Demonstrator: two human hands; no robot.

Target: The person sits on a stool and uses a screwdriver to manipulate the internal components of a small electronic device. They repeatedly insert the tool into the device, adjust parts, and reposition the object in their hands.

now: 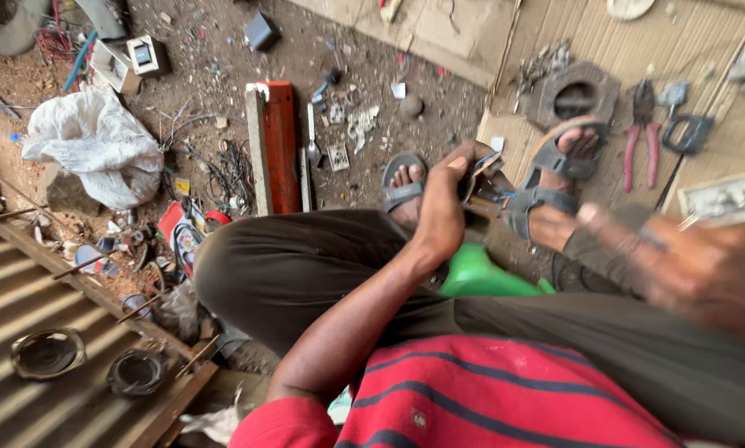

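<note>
Holding a small metal part (479, 187) just above the green stool (480, 278), the left hand (440, 207) has its fingers wrapped tight around it. Work looks started, not finished. The right hand (704, 274), beside the stool, is too blurry to tell its fingers.

Glossy green plastic seat (480, 278), matt red-handled metal pliers (640, 133), crumpled white woven sack (94, 145), rough dirt floor (215, 83), corrugated cardboard (588, 33)

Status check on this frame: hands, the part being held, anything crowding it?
Left hand gripping a small metal part between the sandalled feet. Right hand blurred, grip unclear. Pliers lie apart on the cardboard; nothing blocking.
</note>
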